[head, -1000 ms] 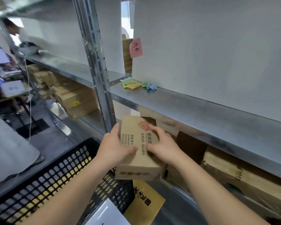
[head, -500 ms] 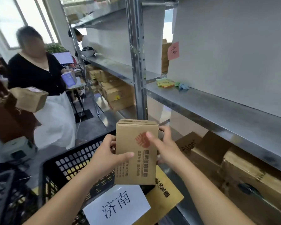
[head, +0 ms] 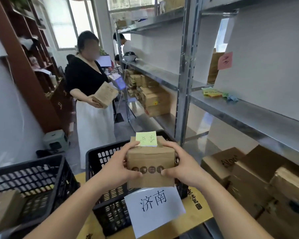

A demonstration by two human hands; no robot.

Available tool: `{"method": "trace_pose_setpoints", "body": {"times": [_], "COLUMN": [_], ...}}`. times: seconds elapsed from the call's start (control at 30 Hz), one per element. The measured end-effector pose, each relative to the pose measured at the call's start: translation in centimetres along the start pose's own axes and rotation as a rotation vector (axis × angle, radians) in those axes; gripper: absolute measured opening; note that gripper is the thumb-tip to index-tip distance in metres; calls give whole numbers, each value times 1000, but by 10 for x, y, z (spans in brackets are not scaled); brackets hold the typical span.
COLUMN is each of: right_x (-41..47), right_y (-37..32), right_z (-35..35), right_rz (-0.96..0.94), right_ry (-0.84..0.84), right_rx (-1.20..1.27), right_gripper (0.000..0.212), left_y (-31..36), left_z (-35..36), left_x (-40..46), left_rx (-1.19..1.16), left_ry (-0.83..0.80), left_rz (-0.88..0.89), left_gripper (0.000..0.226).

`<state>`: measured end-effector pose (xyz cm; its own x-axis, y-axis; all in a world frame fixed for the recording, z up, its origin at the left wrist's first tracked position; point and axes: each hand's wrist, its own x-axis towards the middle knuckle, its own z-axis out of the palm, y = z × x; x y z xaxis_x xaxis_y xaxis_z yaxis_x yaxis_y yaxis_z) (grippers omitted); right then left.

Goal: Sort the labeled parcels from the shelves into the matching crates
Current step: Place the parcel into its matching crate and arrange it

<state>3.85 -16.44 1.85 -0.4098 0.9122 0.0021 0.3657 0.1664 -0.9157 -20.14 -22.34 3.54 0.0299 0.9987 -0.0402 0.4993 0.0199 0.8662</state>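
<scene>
Both hands are holding one cardboard parcel (head: 150,167) above a black slotted crate (head: 100,171). The left hand (head: 115,167) is gripping the parcel's left side, its fingers (head: 128,147) curling over the upper edge and its thumb pressing on the near face. The right hand (head: 183,167) is gripping the right side likewise, fingers wrapping the top corner and thumb lying against the near face. A green sticky note (head: 146,138) with handwriting is sitting on the parcel's top, facing the camera. A white paper label (head: 154,207) with large black characters is hanging on the crate's near wall, just below the parcel. A second black crate (head: 29,180) is standing to the left, well apart from the hands. Metal shelving (head: 248,112) is running along the right, with more cardboard boxes (head: 259,173) sitting on its lower level and loose coloured notes (head: 212,92) lying on the middle shelf. Another person (head: 90,94) is standing beyond the crates, holding a box (head: 104,94).
</scene>
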Motion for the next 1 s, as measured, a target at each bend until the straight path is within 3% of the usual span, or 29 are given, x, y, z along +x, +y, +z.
{"method": "trace_pose_setpoints", "body": {"times": [0.23,0.37,0.43,0.57,0.63,0.8,1.0], "right_x": [-4,-1,-3,-12,-14,-13,-7], "right_y": [-21,-41,-53,-92,-110,-144,-168], "right_z": [90,152,186,257,295,388,467], "right_rz": [-105,-183,-216,-338,-377,-523,-526], "right_ry": [44,55,-5,-137,-196,-325,-435], "right_rx": [-87,-123,-164,-226,-295,-442,-417], "right_gripper": [44,16,22,71,85,67,67], "left_y": [-45,-82,-104,-136,-153,-202,-247], "left_z": [-39,-77,-101,-148,-173,-233,-283], "left_x": [-60,-97,-119,-175,-204,-266,-313], "left_rx": [130,137,200,235,263,319,240], "left_ry": [229,282,316,344,354,390,428], "left_rz": [26,29,18,-46,-63,-137,-225], "left_gripper": [54,16,19,47,64,71,71]}}
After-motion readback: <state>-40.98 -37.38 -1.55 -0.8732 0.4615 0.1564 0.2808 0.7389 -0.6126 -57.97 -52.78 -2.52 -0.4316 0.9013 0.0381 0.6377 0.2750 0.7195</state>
